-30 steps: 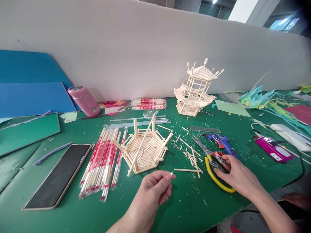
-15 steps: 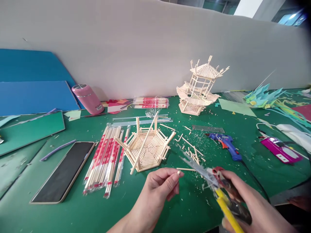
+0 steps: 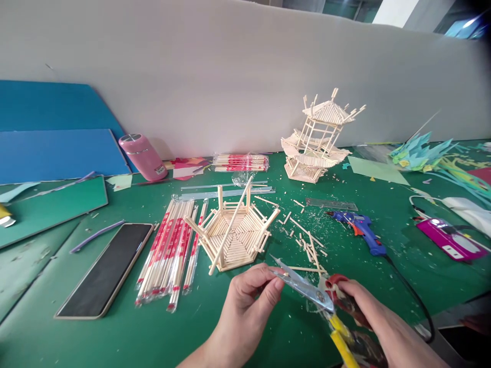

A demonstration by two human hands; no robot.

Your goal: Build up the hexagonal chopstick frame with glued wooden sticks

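My left hand (image 3: 249, 301) is pinched shut on a short wooden stick piece, low in the middle of the view. My right hand (image 3: 368, 319) grips red- and yellow-handled scissors (image 3: 307, 289), their blades pointing left and reaching my left fingertips. Just beyond my hands stands a hexagonal stick basket (image 3: 233, 232) with one long stick leaning across it. Loose cut sticks (image 3: 307, 245) lie to its right on the green table (image 3: 115, 337).
Wrapped chopstick packs (image 3: 172, 250) and a dark phone (image 3: 107, 268) lie left. A finished stick pagoda (image 3: 316, 138), a blue glue gun (image 3: 358, 227), a metal ruler (image 3: 332, 204), a pink bottle (image 3: 141, 156) and a magenta device (image 3: 450, 240) are farther out.
My right hand picked the scissors up off the table and brought them left to my left hand, which still pinches the stick piece.
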